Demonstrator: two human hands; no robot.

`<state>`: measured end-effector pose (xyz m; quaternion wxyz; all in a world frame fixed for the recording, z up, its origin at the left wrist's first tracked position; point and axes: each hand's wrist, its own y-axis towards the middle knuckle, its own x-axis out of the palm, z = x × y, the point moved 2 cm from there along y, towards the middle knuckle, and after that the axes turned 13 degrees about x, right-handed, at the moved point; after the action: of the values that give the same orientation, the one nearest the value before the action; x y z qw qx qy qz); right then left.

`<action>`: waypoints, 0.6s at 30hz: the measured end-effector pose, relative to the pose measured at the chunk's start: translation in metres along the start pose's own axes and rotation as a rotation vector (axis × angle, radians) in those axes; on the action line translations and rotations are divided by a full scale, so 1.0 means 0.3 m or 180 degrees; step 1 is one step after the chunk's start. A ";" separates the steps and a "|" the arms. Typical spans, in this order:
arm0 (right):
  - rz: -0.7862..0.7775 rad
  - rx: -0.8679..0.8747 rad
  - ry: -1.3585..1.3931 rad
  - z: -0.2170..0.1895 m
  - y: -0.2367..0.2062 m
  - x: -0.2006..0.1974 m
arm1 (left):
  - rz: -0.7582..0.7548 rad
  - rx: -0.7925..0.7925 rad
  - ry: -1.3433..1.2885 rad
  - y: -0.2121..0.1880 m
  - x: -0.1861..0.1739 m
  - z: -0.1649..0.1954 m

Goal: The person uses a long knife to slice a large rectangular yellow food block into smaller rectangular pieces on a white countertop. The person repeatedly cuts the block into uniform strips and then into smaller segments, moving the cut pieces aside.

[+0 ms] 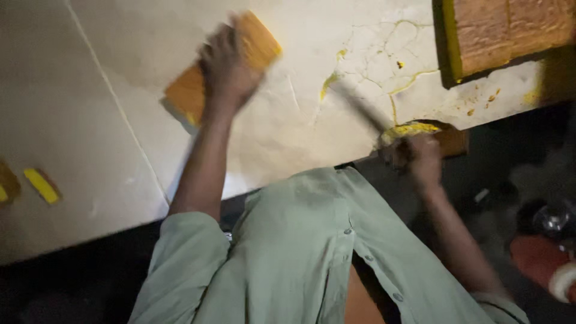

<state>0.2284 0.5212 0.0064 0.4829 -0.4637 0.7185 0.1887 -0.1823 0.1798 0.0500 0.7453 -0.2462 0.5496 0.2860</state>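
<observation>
My left hand lies on top of an orange-yellow rectangular block and grips it on a white cracked work surface. The block sits tilted, with one end past my fingers at the upper right. My right hand is at the surface's near edge, closed around the handle of a long dark blade that points up and left across the surface. The blade is blurred. Yellow paste sits by that hand.
A large brown slab with a yellow side lies at the top right. Yellow smears and crumbs mark the cracks. Small yellow pieces lie at the far left. Below the edge at the right are a red object and something shiny.
</observation>
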 end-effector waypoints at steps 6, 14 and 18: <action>0.0838 0.0110 0.0091 0.122 0.247 -0.184 | -0.0448 0.0544 -0.0141 -0.231 0.088 0.504; -0.0640 -0.0223 0.1138 -0.102 0.006 0.051 | -0.0215 0.1009 -0.0143 -0.400 0.117 0.579; -0.1278 -0.0024 0.1219 -0.180 -0.168 0.096 | -0.0452 0.0853 -0.0092 -0.418 0.107 0.572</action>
<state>0.2402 0.4432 0.0154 0.3643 -0.6258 0.6896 0.0008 0.0288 0.2120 0.0730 0.7977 -0.1787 0.5533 0.1602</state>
